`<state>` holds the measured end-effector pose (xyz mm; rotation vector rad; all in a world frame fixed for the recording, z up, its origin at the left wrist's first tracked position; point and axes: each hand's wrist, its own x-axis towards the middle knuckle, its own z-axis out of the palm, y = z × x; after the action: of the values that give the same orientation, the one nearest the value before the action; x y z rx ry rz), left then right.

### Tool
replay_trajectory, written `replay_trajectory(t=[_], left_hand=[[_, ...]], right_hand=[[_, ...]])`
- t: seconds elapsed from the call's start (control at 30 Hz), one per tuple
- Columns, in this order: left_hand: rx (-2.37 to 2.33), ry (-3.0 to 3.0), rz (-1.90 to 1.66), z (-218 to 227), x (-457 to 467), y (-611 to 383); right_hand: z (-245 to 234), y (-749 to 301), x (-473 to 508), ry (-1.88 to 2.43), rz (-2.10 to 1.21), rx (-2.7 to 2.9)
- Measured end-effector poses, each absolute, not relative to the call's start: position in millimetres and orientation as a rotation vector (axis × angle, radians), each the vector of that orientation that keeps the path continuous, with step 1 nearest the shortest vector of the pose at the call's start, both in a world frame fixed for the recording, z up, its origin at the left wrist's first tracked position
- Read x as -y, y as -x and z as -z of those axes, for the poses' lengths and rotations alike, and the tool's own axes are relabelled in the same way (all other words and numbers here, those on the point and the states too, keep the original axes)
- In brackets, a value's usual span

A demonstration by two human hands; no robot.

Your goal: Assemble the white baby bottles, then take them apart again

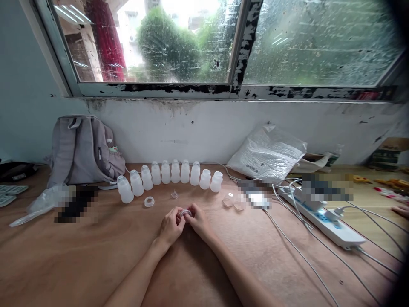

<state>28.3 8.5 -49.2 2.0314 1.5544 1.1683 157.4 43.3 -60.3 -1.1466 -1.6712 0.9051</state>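
My left hand (171,227) and my right hand (198,222) meet over the wooden table, fingers closed around a small translucent bottle collar ring (185,212). Fingers cover much of the ring, so I cannot tell whether anything is inside it. Just beyond them a clear bottle teat (174,195) sits upright. To its left lies another collar ring (149,201). Frosted baby bottles (165,172) stand in a curved row behind; most wear clear domed caps, while the two at the right end, including this open bottle (216,182), have none. Two clear round discs (228,201) lie to the right.
A grey backpack (79,149) leans at the back left, near a clear plastic bag (44,204). On the right are a silvery mailing bag (268,153), a white power strip (335,228) and trailing cables. Another person's hand (401,210) shows at the right edge.
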Motion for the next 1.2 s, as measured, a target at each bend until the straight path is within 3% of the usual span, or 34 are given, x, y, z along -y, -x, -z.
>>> replay_trajectory(t=[0.83, 1.2], left_hand=[[-1.5, -2.122, -1.152, 43, 0, -28], [-1.804, -2.018, -1.052, 49, -8, -32]], right_hand=[[59, -158, -46, 1.156, -0.922, 1.641], [58, -153, -35, 1.109, -0.896, 1.632]])
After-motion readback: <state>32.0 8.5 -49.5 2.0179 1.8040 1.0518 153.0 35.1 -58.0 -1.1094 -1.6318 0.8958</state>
